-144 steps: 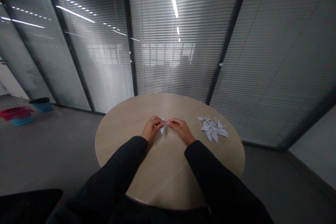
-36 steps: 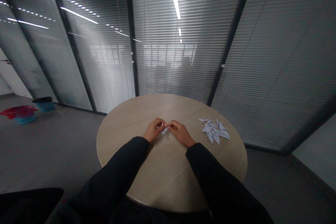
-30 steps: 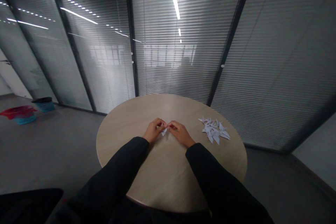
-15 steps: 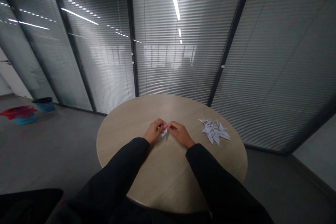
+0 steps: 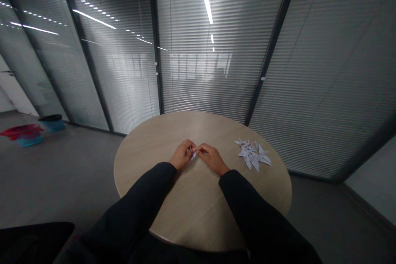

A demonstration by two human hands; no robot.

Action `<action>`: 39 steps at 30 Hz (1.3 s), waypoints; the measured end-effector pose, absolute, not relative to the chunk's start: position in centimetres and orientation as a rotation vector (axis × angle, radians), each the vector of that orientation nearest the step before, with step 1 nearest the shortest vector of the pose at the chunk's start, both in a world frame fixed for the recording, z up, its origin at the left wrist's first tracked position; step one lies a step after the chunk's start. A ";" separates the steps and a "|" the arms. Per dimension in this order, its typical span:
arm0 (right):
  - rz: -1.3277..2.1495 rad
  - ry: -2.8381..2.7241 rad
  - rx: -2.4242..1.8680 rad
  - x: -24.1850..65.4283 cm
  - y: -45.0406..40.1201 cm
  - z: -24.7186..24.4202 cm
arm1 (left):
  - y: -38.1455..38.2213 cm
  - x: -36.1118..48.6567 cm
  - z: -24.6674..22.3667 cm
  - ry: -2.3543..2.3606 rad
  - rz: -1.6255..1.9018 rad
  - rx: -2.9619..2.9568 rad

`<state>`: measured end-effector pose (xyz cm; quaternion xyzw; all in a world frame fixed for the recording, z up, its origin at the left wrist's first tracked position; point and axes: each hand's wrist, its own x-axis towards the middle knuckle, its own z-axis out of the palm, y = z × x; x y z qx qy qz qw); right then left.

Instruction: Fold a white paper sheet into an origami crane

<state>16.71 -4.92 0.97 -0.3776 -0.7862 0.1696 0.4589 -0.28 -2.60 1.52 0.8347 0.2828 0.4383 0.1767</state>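
Observation:
Between my hands, over the middle of the round table, is a small piece of folded white paper [image 5: 194, 156], mostly hidden by my fingers. My left hand [image 5: 183, 154] is closed, pinching the paper from the left. From the right, my right hand [image 5: 211, 157] pinches at the paper's edge, its fingertips touching or nearly touching those of the left. To the right lies a loose pile of white origami cranes [image 5: 253, 155], with pointed wings and thin tips, apart from both hands.
The round wooden table [image 5: 198, 214] stands close to a glass partition with blinds [image 5: 198, 90]. On the floor at the far left are a blue basin with a red liner [image 5: 29, 136] and a blue bucket with a black liner [image 5: 52, 123]. A dark object [image 5: 34, 239] fills the lower left corner.
Less of the folded paper shows below my left fingers than before; it has turned slightly in the grip. Both hands stay almost in place, and the pile is unchanged.

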 end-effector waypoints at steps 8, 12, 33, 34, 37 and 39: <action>0.402 -1.912 -0.932 16.8 -4.9 1.0 | -2.6 -0.1 1.3 0.842 1.249 2.322; 0.395 -1.893 -0.938 16.9 -4.9 1.1 | -2.6 -0.2 1.4 0.849 1.244 2.280; 0.317 -1.925 -0.926 16.7 -5.0 1.2 | -2.5 -0.3 1.2 0.759 1.273 2.408; 0.312 -1.925 -0.926 16.7 -5.0 1.1 | -2.5 -0.4 1.2 0.751 1.282 2.414; 0.306 -1.927 -0.921 16.7 -5.0 1.1 | -2.4 -0.4 1.3 0.739 1.305 2.426; 0.309 -1.931 -0.917 16.6 -5.0 1.0 | -2.5 -0.4 1.3 0.734 1.312 2.430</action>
